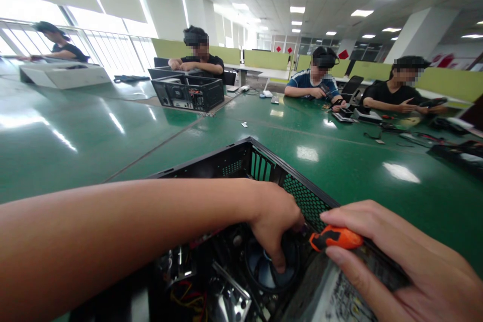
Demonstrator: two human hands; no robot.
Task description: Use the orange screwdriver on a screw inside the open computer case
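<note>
An open black computer case (211, 165) lies in front of me. My left hand (275, 216) reaches down into it, bent at the wrist, its thumb resting on a dark round cooling fan (260, 272). The fingers curl over the fan's far side and their tips are mostly hidden. At the right, my right hand (381, 241) pinches a screwdriver by its orange and black handle (341, 238) between thumb and forefinger. The handle points left toward the fan; its shaft cannot be made out. Below the fan are shiny metal parts (230, 302) and red and yellow wires (188, 297).
The case's mesh side (305, 193) rises between my hands. Across the green table (181, 151), one person works at another open computer case (184, 93). Two people sit at the right among parts and cables (411, 136). A further person is at far left behind a pale case (64, 75).
</note>
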